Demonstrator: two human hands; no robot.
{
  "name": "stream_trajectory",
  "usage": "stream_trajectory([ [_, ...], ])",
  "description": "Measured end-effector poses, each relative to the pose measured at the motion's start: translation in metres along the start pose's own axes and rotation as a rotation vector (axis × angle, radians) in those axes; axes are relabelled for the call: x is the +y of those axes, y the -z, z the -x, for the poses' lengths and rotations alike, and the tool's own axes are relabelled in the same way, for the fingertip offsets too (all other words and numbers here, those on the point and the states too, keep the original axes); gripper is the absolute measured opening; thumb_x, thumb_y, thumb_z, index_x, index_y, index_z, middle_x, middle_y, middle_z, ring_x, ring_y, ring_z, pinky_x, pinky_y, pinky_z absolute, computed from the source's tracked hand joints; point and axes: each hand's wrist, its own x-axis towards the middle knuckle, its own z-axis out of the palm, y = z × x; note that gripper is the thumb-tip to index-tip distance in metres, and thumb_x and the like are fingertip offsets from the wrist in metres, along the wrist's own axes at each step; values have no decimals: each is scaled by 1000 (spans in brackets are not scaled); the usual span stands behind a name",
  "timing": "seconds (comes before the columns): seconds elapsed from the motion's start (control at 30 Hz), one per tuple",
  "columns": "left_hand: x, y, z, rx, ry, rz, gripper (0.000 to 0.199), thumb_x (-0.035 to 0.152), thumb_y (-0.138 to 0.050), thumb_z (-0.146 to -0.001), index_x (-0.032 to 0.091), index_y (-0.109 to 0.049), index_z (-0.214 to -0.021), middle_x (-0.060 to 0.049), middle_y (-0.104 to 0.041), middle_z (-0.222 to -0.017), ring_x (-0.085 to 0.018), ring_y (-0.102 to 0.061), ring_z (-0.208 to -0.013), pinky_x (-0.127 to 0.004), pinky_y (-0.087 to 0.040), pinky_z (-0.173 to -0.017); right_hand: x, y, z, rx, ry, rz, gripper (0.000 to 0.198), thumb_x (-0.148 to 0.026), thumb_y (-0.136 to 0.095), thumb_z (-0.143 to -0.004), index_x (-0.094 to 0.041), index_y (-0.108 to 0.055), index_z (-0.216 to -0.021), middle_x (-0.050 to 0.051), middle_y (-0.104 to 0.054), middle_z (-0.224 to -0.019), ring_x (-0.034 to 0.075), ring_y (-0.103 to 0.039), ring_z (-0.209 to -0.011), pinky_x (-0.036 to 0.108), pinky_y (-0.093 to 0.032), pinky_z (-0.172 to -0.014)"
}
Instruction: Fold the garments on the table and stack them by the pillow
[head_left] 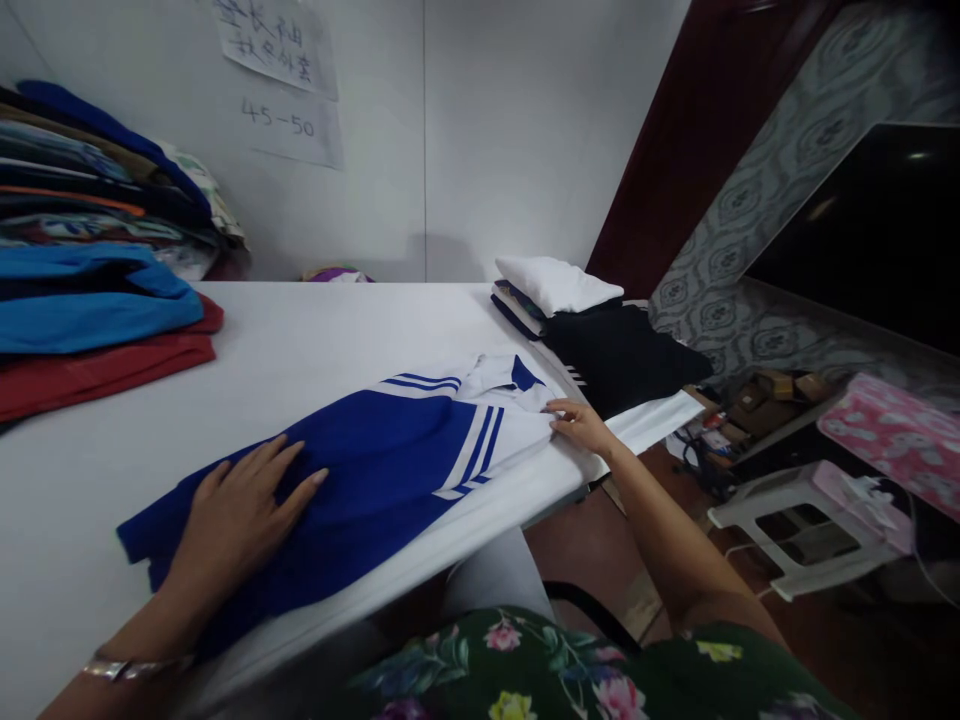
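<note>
A blue-and-white shirt (367,450) with striped bands lies lengthwise on the white table (315,340), its collar toward the right. My left hand (247,500) rests flat on the blue lower part, fingers spread. At the white shoulder area beside the collar, my right hand (581,425) pinches the cloth's edge between thumb and fingers. Part of the shirt's near edge runs along the table's front edge, and my left forearm covers some of its lower end.
Folded clothes (97,200) are piled high on the left. A smaller stack with a white garment (559,285) and a black garment (622,350) sits at the table's right end. A white plastic stool (795,530) and boxes (765,410) stand to the right.
</note>
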Motion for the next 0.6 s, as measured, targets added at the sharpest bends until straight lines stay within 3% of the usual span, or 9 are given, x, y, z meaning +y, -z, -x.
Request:
stream_trajectory([
  [0.13, 1, 2, 1, -31, -5, 0, 54, 51, -38, -86, 16, -57, -123, -15, -59, -131, -33, -47, -128, -54, -31, -108, -6, -12, -15, 73, -18, 132, 19, -22, -58, -74, -18, -72, -86, 4, -70, -87, 16, -62, -77, 29, -48, -74],
  [0.23, 3, 4, 2, -39, 2, 9, 52, 49, -39, -86, 16, -58, -121, -15, -60, -130, -32, -48, -128, -53, -32, -107, -5, -21, -25, 123, -36, 162, 20, -23, -54, -78, -17, -71, -88, 5, -70, -89, 18, -63, -82, 30, -49, -77],
  [0.37, 4, 5, 2, -59, 28, 11, 52, 50, -40, -86, 18, -59, -122, -13, -59, -132, -30, -48, -129, -51, -31, -109, -4, -26, -25, 91, -52, 227, 14, -20, -58, -77, -20, -71, -82, 3, -70, -85, 18, -64, -81, 30, -49, -78],
  [0.53, 3, 3, 4, -52, 27, 22, 57, 51, -39, -86, 14, -60, -123, -14, -58, -133, -31, -47, -129, -50, -30, -109, -16, -24, -13, 135, -27, 319, 19, -18, -55, -79, -20, -71, -89, 8, -68, -98, 21, -63, -89, 35, -48, -84],
  [0.6, 4, 3, 5, -47, 27, 27, 57, 52, -39, -86, 14, -60, -123, -13, -59, -133, -30, -47, -129, -50, -29, -110, -30, -29, -9, 192, 50, 297, 22, -19, -52, -82, -20, -70, -95, 9, -67, -103, 21, -63, -87, 36, -49, -82],
])
